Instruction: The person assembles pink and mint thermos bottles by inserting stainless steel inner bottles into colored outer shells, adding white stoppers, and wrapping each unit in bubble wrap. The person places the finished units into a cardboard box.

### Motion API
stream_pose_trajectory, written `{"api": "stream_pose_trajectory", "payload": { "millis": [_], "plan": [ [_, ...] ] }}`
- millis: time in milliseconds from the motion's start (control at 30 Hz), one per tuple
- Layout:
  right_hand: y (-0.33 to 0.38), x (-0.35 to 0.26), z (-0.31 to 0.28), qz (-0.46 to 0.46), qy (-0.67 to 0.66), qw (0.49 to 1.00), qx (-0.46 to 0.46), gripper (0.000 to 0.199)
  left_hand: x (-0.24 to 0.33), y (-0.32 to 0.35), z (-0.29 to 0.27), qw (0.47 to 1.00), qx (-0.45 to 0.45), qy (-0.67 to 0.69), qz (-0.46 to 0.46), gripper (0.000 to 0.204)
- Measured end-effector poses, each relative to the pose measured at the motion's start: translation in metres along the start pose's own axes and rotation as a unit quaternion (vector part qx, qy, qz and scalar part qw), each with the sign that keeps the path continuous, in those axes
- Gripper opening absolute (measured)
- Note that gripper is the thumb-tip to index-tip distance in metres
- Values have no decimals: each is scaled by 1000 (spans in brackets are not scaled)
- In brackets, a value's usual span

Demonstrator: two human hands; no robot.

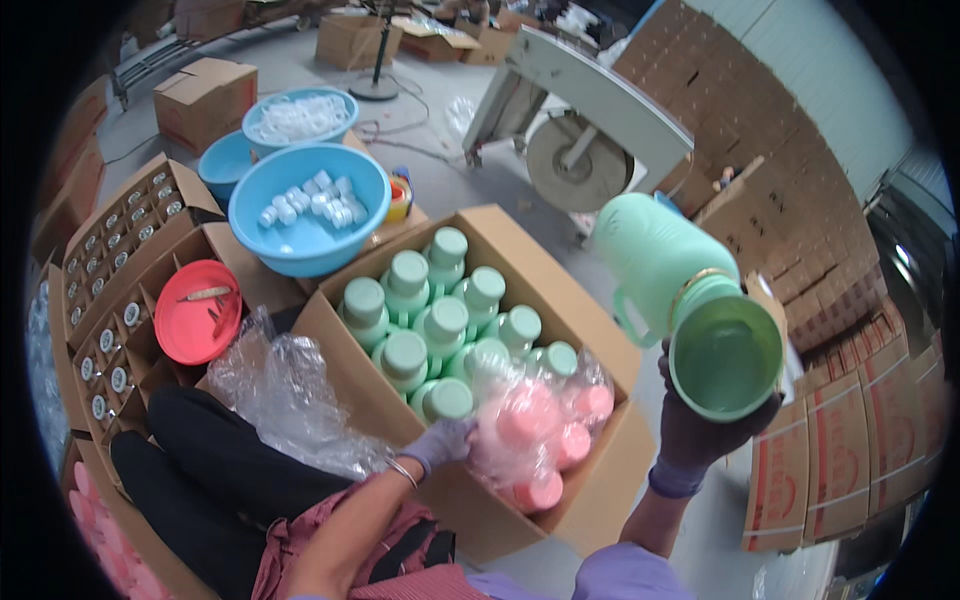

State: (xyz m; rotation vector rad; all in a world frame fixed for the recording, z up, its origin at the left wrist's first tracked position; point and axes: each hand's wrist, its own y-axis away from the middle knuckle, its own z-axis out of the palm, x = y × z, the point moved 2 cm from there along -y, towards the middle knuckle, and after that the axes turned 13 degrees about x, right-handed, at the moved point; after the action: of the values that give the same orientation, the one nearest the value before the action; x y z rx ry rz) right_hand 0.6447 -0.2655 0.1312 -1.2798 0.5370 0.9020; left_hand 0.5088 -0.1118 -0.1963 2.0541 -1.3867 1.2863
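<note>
At the right, my gloved right hand (pixel 712 432) grips a mint-green handled jug (pixel 655 250) near its wide round mouth. The jug is tilted, with the open mouth facing me and its body pointing up and away. My left hand (pixel 442 445), in a purple glove, is closed at the near side of an open carton (pixel 340 385), on a clear plastic bag (pixel 490 440); its fingertips are partly hidden. Several mint-green bottles (pixel 442 318) with lids stand upright in the carton. Pink-lidded bottles (pixel 540 490) sit in its near right corner, partly under the plastic.
Crumpled plastic film (pixel 300 390) lies left of the carton. Beyond it stand a blue basin (pixel 310 245) with small white parts and a red bowl (pixel 190 335) with small tools. Divided cartons (pixel 120 225) line the left; stacked cartons (pixel 840 460) stand right. A wheeled machine (pixel 590 110) is behind.
</note>
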Motion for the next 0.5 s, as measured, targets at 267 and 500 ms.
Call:
{"api": "stream_pose_trajectory", "payload": {
  "millis": [267,500],
  "plan": [
    [95,-8,115,-219,175,915,-289,64,16,64,-232,651,234,703,-165,59],
    [229,-64,219,45,-260,345,-901,87,-7,282,-445,791,573,213,-21,63]
  ]
}}
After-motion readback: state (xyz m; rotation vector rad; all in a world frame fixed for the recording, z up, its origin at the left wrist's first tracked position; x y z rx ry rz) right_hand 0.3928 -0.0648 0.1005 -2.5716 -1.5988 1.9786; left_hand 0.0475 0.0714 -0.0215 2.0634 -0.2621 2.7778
